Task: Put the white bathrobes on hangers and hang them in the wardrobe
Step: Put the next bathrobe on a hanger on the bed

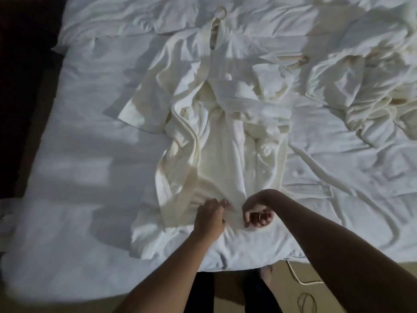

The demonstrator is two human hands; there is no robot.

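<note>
I'm looking down at the bed (79, 199), and 1 robe (216, 154) lies spread along the middle of it, collar far, hem near me. At the collar a hanger (220, 13) shows its ring-shaped hook above the neck, so I judge this robe is already on its hanger. A 2nd robe (365, 91) sits crumpled at the far right, and a 2nd hanger (294, 62) lies on the sheet between the 2, apparently not inside any garment.

Down at the hem, my left hand (209, 216) pinches the cloth, fingers curled onto it. My right hand (258, 214) is turned palm up, fingers curled in; its grip looks closed, but whether it has cloth in it I cannot tell, blur and shadow hide that.

My call: early-to-middle. 1 robe hangered but not yet lifted, the hem being straightened. Left to do: carry it to the wardrobe, which isn't in view, then hanger and hang the crumpled one. A cord (302, 279) trails on the floor by my feet.
</note>
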